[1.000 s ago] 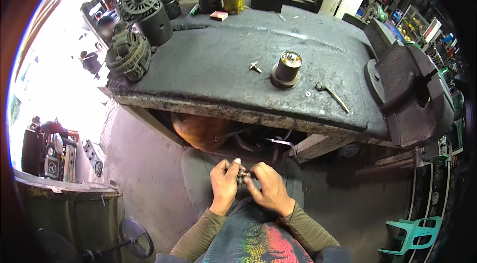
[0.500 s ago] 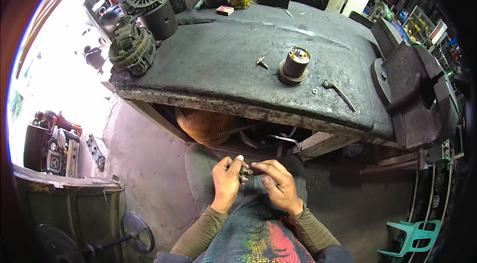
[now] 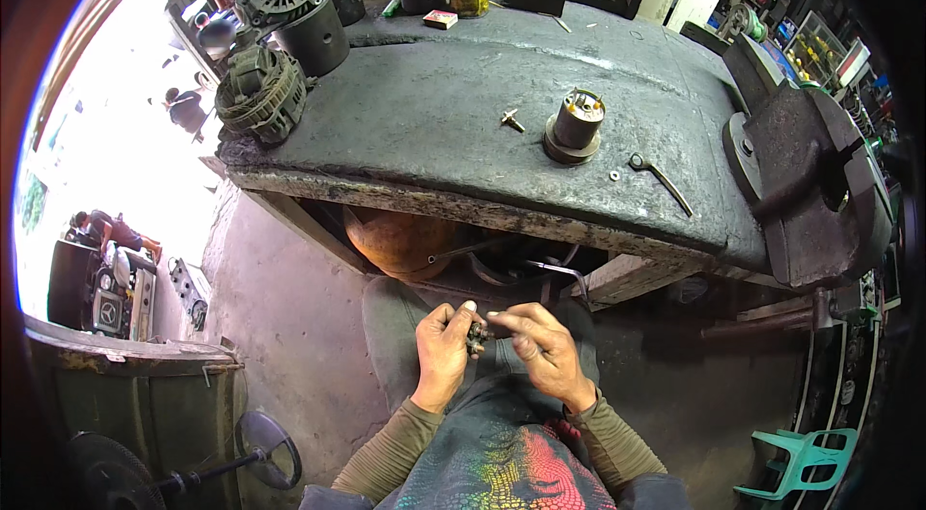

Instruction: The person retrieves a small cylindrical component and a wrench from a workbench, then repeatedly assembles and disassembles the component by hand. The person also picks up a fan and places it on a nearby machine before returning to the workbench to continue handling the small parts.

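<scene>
Little has shifted since the earlier frame: a small dark metal part (image 3: 476,336), grimy and knobbly, is kept pinched between the fingers of the left hand (image 3: 444,356) and right hand (image 3: 540,351) above the lap, below the worktop (image 3: 434,115) where a cylindrical motor piece (image 3: 575,124) is seen.

Olive long sleeves (image 3: 391,447), rainbow-printed shirt (image 3: 511,467)
</scene>
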`<act>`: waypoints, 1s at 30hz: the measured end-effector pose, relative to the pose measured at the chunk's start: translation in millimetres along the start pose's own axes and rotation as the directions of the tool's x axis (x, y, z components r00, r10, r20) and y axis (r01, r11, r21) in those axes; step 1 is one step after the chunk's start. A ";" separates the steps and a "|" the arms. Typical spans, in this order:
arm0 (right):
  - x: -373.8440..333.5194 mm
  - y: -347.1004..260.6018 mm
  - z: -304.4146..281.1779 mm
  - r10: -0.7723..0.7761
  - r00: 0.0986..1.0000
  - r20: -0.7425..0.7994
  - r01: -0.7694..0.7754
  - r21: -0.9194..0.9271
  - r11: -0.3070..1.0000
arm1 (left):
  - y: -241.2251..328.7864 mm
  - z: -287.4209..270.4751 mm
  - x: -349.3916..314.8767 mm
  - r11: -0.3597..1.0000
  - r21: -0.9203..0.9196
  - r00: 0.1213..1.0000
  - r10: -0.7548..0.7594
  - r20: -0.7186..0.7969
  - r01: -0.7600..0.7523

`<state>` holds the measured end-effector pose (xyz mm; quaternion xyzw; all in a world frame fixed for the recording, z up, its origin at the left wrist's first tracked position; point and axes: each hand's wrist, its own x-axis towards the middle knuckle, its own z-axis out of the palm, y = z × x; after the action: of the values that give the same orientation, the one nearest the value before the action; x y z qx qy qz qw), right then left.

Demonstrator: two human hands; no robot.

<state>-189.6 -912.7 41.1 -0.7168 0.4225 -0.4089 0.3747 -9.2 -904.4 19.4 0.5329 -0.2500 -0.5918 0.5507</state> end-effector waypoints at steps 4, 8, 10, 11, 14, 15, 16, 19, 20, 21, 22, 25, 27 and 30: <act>4.8 -0.9 -4.3 0.132 0.991 -0.004 -0.129 -0.216 0.968 | -0.7 0.9 0.9 1.000 0.001 1.000 -0.006 0.002 0.006; 8.1 -3.7 -8.5 0.019 0.999 0.030 -0.023 0.120 0.993 | 1.0 0.9 2.3 0.999 0.047 1.000 -0.023 0.000 0.023; 9.7 -3.1 -10.8 0.021 0.998 0.065 -0.030 0.135 0.990 | 0.7 1.5 2.8 1.000 0.025 0.999 0.013 0.033 -0.014; 10.4 -2.3 -12.2 0.058 0.994 0.093 -0.062 0.041 0.997 | 0.4 1.9 2.9 1.000 0.012 0.999 0.025 0.037 -0.026; 10.4 0.9 -14.7 0.052 0.992 0.112 -0.049 -0.030 0.998 | -1.7 2.3 0.8 0.999 0.015 0.999 -0.032 0.016 0.032; 10.2 2.1 -14.8 0.032 0.993 0.117 -0.043 0.094 0.995 | -2.1 2.2 0.6 0.999 0.022 0.999 -0.034 0.019 0.034; 10.7 3.7 -15.1 -0.007 0.985 0.172 -0.026 0.191 0.981 | -2.3 2.1 0.7 0.999 0.024 0.999 -0.024 0.036 0.024; 11.7 8.8 -13.6 0.069 0.989 0.134 -0.077 0.056 0.995 | -2.6 1.3 1.9 0.999 0.003 0.999 -0.038 0.033 0.038; 12.1 10.5 -13.3 0.149 0.986 0.076 -0.146 -0.042 0.988 | -2.5 0.9 2.4 0.999 -0.020 0.999 -0.036 0.037 0.036; 11.3 11.0 -12.3 0.152 0.988 0.020 -0.152 0.021 0.988 | -2.2 0.7 1.9 0.999 0.002 0.999 -0.036 0.008 0.036; 10.9 11.8 -11.9 0.068 0.994 0.086 -0.075 0.084 0.994 | -1.7 0.6 2.0 0.999 0.023 0.999 -0.044 -0.005 0.044; 9.1 12.1 -10.4 -0.058 0.984 0.168 0.030 0.162 0.986 | -0.1 2.1 2.4 0.998 0.053 1.000 -0.023 0.008 0.022; 8.3 13.1 -10.3 0.081 0.991 0.104 -0.084 0.018 0.996 | -0.4 3.5 3.4 0.999 0.015 0.999 -0.034 0.009 0.034; 7.0 12.9 -10.8 0.106 0.988 0.108 -0.111 0.035 0.993 | -1.0 4.4 3.6 0.999 0.024 1.000 -0.021 0.003 0.021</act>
<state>-201.1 -925.9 35.7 -0.7057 0.4320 -0.3577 0.4330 -13.0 -908.8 18.6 0.5412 -0.2524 -0.5955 0.5374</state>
